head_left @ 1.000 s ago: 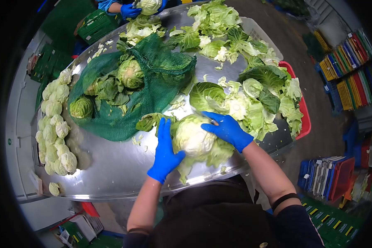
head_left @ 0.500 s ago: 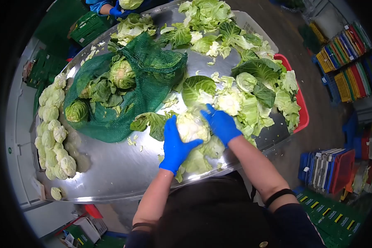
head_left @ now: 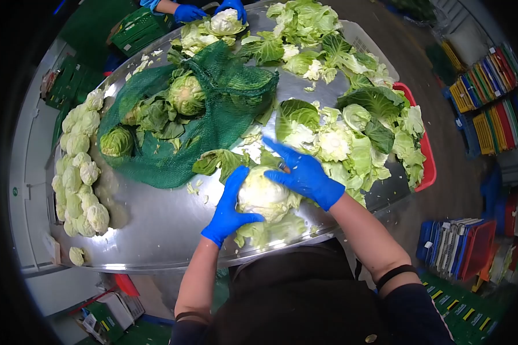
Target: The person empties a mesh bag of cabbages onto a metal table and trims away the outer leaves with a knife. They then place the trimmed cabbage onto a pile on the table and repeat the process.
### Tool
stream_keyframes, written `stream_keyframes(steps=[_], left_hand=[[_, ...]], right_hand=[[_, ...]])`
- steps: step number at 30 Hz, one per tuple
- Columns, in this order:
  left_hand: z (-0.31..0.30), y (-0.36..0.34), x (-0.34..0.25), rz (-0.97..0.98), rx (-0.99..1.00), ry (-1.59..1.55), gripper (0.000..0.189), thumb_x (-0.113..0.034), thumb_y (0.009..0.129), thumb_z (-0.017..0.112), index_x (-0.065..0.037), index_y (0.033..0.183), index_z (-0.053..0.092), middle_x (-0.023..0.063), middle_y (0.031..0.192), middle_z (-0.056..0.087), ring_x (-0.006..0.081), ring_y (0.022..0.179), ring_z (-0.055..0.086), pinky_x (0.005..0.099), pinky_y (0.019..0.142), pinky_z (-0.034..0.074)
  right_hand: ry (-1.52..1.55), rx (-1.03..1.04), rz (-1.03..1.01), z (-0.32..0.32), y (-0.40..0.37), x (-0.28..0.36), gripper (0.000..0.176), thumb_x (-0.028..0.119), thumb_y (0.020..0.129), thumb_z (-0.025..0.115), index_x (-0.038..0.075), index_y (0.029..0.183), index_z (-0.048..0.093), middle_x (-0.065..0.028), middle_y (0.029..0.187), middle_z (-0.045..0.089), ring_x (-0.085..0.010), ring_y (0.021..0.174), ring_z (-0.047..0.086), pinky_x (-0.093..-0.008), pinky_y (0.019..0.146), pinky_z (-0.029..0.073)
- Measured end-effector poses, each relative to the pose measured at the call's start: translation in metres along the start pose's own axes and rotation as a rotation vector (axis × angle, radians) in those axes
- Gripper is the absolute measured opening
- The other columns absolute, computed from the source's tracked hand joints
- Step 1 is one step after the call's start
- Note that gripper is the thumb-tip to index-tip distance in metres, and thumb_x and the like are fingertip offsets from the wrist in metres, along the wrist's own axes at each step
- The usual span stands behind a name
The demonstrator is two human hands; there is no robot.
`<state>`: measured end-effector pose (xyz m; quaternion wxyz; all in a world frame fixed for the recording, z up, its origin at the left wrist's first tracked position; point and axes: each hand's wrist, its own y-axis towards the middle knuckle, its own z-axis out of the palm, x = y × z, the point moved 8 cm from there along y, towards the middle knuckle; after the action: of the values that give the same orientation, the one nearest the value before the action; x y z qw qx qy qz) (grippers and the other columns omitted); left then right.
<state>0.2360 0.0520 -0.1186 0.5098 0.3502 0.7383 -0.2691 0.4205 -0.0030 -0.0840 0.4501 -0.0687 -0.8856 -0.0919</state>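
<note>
A pale trimmed cabbage (head_left: 262, 197) rests near the table's front edge, with loose leaves under its lower side. My left hand (head_left: 230, 210), in a blue glove, is wrapped round the cabbage's left side, thumb along its lower front. Over its upper right lies my right hand (head_left: 305, 175), also gloved; its fingers point up and left, and something small and dark, perhaps a tool handle, shows between thumb and fingers. Just behind the cabbage is a loose green leaf (head_left: 220, 161). A green net bag (head_left: 230, 123) with whole cabbages lies open further left.
Several trimmed cabbages (head_left: 77, 172) line the table's left end. Leaves (head_left: 365, 144) are heaped on the right beside a red crate (head_left: 426, 161). At the far side, a co-worker's gloved hands (head_left: 190, 12) hold another cabbage (head_left: 225, 22). Stacked crates (head_left: 483, 80) stand at the right.
The cabbage in my hands has turned and sits slightly lower. My right hand's fingers have shifted up and left. The co-worker's cabbage and hands have come further into view.
</note>
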Motion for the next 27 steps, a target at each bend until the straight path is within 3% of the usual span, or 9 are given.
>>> stream_keyframes(steps=[1,5,7,9,14,17,19,22,27], left_hand=[[0.001,0.004,-0.006,0.074,0.047,0.064,0.113,-0.029,0.056,0.09,-0.004,0.145,0.026,0.0144,0.147,0.031,0.0278,0.137,0.029,0.0394,0.113,0.025],[-0.001,-0.026,0.015,-0.152,-0.339,-0.205,0.1,-0.021,0.067,0.084,0.001,0.144,0.025,0.0188,0.145,0.033,0.0301,0.134,0.033,0.0405,0.111,0.029],[0.022,-0.02,-0.006,-0.113,-0.353,0.259,0.108,-0.036,0.067,0.083,0.005,0.144,0.019,0.025,0.144,0.029,0.0357,0.134,0.032,0.0433,0.111,0.027],[0.024,-0.005,-0.016,-0.3,-0.375,0.286,0.117,-0.043,0.063,0.084,0.007,0.144,0.016,0.0282,0.144,0.027,0.0386,0.135,0.029,0.0435,0.112,0.024],[0.023,0.012,-0.01,-0.226,-0.352,0.332,0.12,-0.045,0.061,0.084,0.008,0.143,0.014,0.0297,0.145,0.025,0.0407,0.135,0.027,0.0437,0.112,0.025],[0.025,0.019,-0.018,-0.274,-0.306,0.418,0.122,-0.045,0.06,0.085,0.009,0.143,0.014,0.0302,0.145,0.025,0.0415,0.135,0.028,0.044,0.111,0.026],[0.028,0.022,-0.014,-0.333,-0.259,0.341,0.123,-0.044,0.06,0.085,0.009,0.143,0.012,0.031,0.145,0.024,0.0417,0.135,0.027,0.0441,0.112,0.025],[0.037,0.009,-0.023,-0.252,-0.239,0.422,0.122,-0.038,0.059,0.087,0.01,0.143,0.012,0.031,0.145,0.024,0.0424,0.135,0.028,0.0441,0.111,0.026],[0.022,-0.011,-0.006,-0.091,-0.211,0.27,0.126,-0.036,0.055,0.09,0.004,0.146,0.012,0.0254,0.146,0.027,0.0382,0.134,0.03,0.0416,0.111,0.029]], right_hand=[[-0.096,0.384,0.245,0.025,-0.005,-0.017,0.067,0.049,0.084,0.063,0.026,0.142,0.039,-0.0161,0.098,0.067,-0.0317,0.086,0.065,-0.0379,0.077,0.051],[0.07,0.106,0.314,0.026,-0.019,-0.03,0.058,0.052,0.084,0.062,0.017,0.13,0.054,-0.0151,0.083,0.065,-0.0295,0.079,0.064,-0.0378,0.072,0.05],[0.07,0.0,0.372,0.017,-0.02,-0.029,0.056,0.052,0.083,0.064,0.015,0.125,0.058,-0.0135,0.079,0.064,-0.0276,0.074,0.064,-0.0371,0.069,0.049],[-0.113,0.04,0.37,0.018,-0.019,-0.022,0.056,0.055,0.082,0.063,0.013,0.119,0.06,-0.0133,0.08,0.065,-0.0308,0.073,0.065,-0.0389,0.067,0.051],[-0.501,0.11,0.156,0.001,-0.023,0.012,0.073,0.053,0.091,0.046,0.007,0.145,0.029,-0.015,0.072,0.064,-0.0306,0.06,0.062,-0.041,0.054,0.049],[-0.605,0.146,0.122,0.014,-0.026,0.01,0.072,0.051,0.093,0.044,0.006,0.146,0.027,-0.0134,0.065,0.061,-0.0292,0.057,0.061,-0.0408,0.051,0.048],[-0.625,0.152,0.137,0.012,-0.017,-0.001,0.06,0.048,0.095,0.044,0.005,0.136,0.045,-0.0139,0.066,0.062,-0.0299,0.06,0.062,-0.041,0.055,0.049],[-0.413,0.065,0.381,-0.004,0.002,-0.045,0.05,0.047,0.095,0.044,0.003,0.088,0.066,-0.0199,0.079,0.066,-0.0345,0.075,0.065,-0.0433,0.071,0.051],[-0.364,-0.033,0.396,0.01,-0.027,-0.1,0.054,0.054,0.088,0.052,0.002,0.097,0.065,-0.0198,0.086,0.067,-0.0364,0.083,0.064,-0.0441,0.076,0.05]])
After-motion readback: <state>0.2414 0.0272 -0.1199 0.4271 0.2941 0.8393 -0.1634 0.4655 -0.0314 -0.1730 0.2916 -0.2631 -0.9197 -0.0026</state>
